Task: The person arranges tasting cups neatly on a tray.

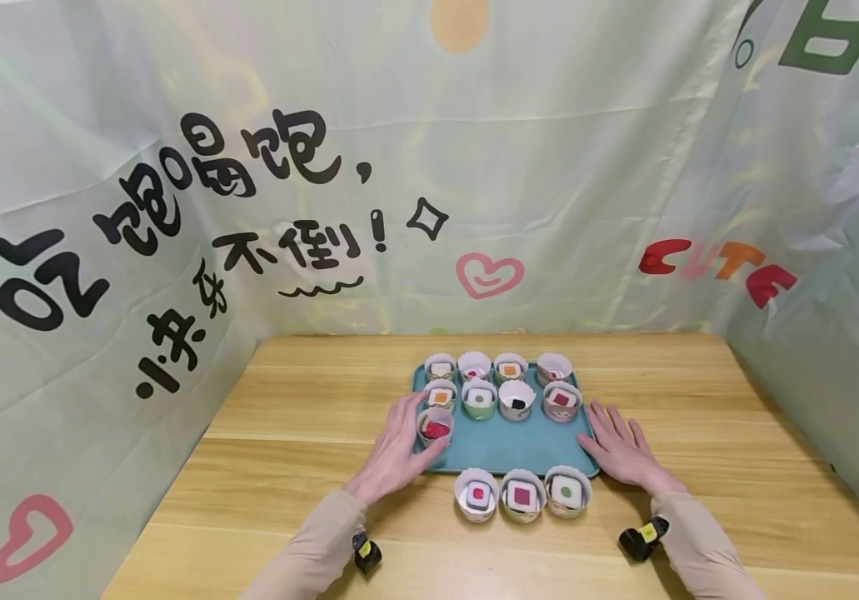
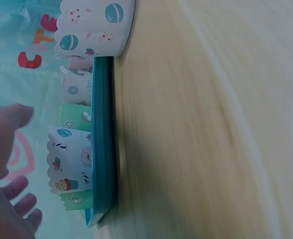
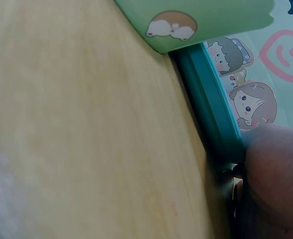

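A teal tray (image 1: 500, 442) on the table carries several patterned paper cups, each with a small sushi-like piece in it. At its left front stands a cup (image 1: 436, 423) with a red-topped piece (image 1: 435, 429). My left hand (image 1: 399, 446) is beside this cup, thumb and fingers apart; the left wrist view shows the fingers (image 2: 26, 203) standing off the cups. My right hand (image 1: 620, 446) rests at the tray's right edge with its fingers stretched out. Nearest to it on the tray is a cup (image 1: 561, 410) with a purple-centred white piece.
In front of the tray, on the wooden table (image 1: 287, 492), a row holds a red-centred cup (image 1: 476, 507), a purple-centred cup (image 1: 522, 508) and a green-centred cup (image 1: 567, 504). A printed cloth (image 1: 586, 167) hangs behind and at both sides.
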Tool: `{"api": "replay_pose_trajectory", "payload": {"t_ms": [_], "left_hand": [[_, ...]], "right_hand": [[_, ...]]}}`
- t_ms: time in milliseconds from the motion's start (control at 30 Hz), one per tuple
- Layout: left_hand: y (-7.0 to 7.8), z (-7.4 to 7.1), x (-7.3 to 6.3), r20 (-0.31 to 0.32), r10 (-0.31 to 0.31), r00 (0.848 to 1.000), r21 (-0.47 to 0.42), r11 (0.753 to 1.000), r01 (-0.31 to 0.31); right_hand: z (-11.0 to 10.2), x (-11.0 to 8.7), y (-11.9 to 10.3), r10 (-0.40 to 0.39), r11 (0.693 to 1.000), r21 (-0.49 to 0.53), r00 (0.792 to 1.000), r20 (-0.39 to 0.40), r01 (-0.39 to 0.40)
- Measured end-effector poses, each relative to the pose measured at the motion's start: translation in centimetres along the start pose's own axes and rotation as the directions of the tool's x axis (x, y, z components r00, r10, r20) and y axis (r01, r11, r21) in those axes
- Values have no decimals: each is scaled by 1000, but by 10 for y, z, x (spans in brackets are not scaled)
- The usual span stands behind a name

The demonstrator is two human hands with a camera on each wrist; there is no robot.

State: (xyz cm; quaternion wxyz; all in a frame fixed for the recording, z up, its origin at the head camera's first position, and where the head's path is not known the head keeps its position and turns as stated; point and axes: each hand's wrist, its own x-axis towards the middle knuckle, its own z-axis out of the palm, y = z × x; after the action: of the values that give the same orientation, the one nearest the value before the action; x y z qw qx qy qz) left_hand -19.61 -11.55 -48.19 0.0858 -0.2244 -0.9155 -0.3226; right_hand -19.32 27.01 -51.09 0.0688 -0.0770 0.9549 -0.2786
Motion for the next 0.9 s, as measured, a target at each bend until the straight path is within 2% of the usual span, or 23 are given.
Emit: {"api": "replay_pose_trajectory", "payload": {"t_ms": [100, 200, 300, 467, 600, 900], "left_hand": [[0, -1, 0, 17, 80, 997, 21, 997, -80], [0, -2, 0, 63, 157, 986, 21, 987, -158], [0, -3, 0, 125, 236, 964, -7, 972, -237], [2, -3, 0, 209, 338, 917, -41, 940, -337], [4, -2, 0, 262, 353, 898, -29, 933, -359], [15, -3, -3, 392, 293, 872, -3, 948, -317]], "right_hand": [[0, 0, -1, 4, 1000, -17, 1000, 6, -4], [0, 0, -2, 4, 1000, -17, 1000, 5, -4], [0, 0, -2, 3, 1000, -14, 1000, 4, -2], [0, 0, -1, -1, 1000, -14, 1000, 1, 1], [0, 0, 0, -4, 1000, -3, 1000, 2, 4], [-2, -1, -4, -1, 1000, 0, 1000, 7, 1]]}}
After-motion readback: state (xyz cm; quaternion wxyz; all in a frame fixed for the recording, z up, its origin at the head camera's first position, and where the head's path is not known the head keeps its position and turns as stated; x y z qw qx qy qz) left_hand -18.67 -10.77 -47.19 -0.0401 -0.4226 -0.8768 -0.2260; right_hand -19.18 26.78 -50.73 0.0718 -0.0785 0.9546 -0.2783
